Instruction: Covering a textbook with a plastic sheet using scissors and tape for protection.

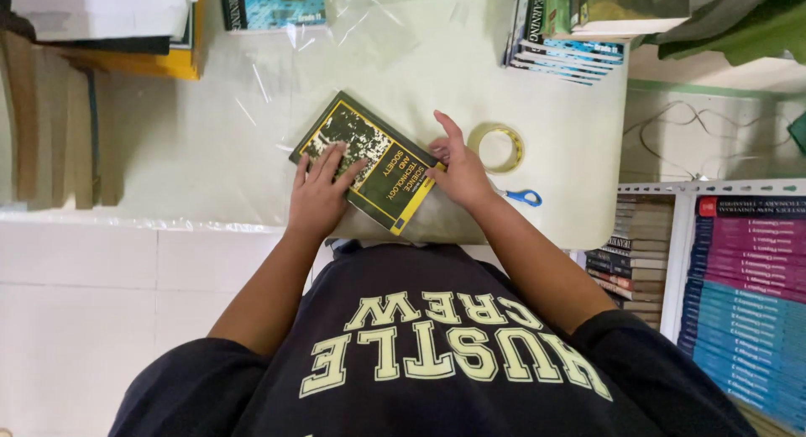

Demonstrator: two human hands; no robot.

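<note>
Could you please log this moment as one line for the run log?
left hand flat on dark yellow-bordered book | right hand at its edge | tape roll beside | on plastic sheet

Our left hand (319, 193) covers part of the dark book's (378, 164) cover picture. Our right hand (460, 170) hides its far corner and the blades of the blue-handled scissors (522, 197). The top edge crops the book stacks (579, 26).
</note>
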